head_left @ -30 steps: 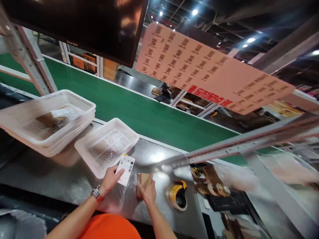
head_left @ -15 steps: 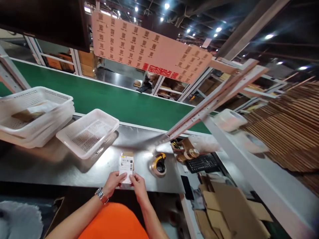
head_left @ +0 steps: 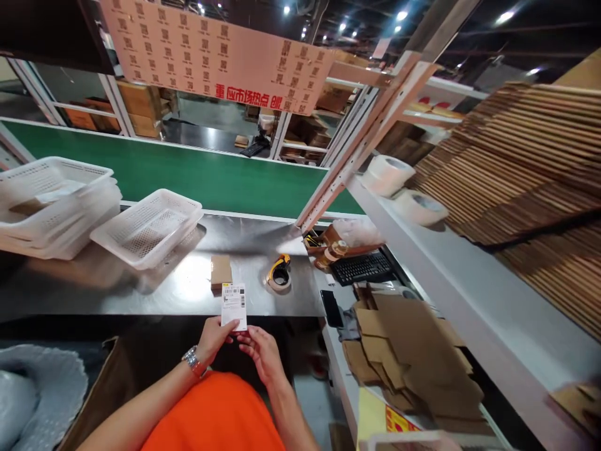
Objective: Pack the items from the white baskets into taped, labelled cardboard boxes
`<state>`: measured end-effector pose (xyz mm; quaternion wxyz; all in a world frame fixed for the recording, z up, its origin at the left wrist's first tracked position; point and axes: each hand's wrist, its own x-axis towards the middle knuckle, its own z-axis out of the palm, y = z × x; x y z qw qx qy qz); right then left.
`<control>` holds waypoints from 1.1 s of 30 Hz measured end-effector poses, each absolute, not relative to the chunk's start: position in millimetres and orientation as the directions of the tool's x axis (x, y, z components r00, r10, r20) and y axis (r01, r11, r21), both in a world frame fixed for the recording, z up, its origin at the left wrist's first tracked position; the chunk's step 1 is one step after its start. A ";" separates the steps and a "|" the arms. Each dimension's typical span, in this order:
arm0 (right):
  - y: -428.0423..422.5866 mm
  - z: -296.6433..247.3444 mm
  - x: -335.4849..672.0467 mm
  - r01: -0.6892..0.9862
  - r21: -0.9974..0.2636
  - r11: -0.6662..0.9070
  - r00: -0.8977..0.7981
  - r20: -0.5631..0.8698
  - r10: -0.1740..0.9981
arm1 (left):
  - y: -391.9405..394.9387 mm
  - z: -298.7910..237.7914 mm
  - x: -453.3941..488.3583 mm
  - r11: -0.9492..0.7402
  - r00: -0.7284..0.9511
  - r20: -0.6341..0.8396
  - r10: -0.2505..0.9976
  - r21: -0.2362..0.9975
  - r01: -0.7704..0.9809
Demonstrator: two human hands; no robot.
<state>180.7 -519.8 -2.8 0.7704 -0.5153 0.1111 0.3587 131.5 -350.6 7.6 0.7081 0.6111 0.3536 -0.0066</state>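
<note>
A white shipping label (head_left: 233, 307) with printed text, codes and a yellow mark at its top is held up in front of me, just past the bench's near edge. My left hand (head_left: 216, 338) grips its lower left part, thumb on the printed face. At the lower right corner, the thumb and fingertips of my right hand (head_left: 261, 351) pinch the label; its other fingers are loosely curled. Just behind the label, a small brown cardboard box (head_left: 221, 270) lies on the metal bench. To its right sits a tape dispenser (head_left: 280, 275) with a yellow handle.
White plastic baskets (head_left: 150, 225) stand at the left, some stacked. A green conveyor belt (head_left: 206, 186) runs behind the bench. On the right are a keyboard (head_left: 361, 268), a phone (head_left: 331, 308), flattened cartons (head_left: 413, 338), tape rolls (head_left: 385, 175) and a slanted metal post (head_left: 347, 169).
The label has come toward me, off the small box, which now shows uncovered on the bench. My right hand has turned, its fingers more in view. The camera view has shifted right and down.
</note>
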 end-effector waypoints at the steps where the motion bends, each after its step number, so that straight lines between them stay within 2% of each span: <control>1: -524.9 -3.5 179.0 -0.667 -0.713 0.214 0.718 -0.540 0.440 | -356.0 6.7 129.0 0.286 0.750 -0.509 0.421 0.860 0.423; 4: -537.2 -5.8 174.3 -0.662 -0.719 0.214 0.724 -0.538 0.432 | -369.2 4.0 123.6 0.350 0.757 -0.500 0.421 0.859 0.373; 11: -556.9 -10.9 168.9 -0.618 -0.758 0.206 0.758 -0.506 0.412 | -389.2 -1.4 120.0 0.336 0.781 -0.466 0.416 0.877 0.344; 22: -570.7 -12.2 172.5 -0.606 -0.762 0.228 0.778 -0.508 0.369 | -402.5 -3.2 129.0 0.334 0.784 -0.484 0.388 0.867 0.369; 33: -566.3 -10.7 181.5 -0.549 -0.823 0.146 0.813 -0.485 0.323 | -400.7 -10.5 136.9 0.286 0.800 -0.485 0.353 0.870 0.401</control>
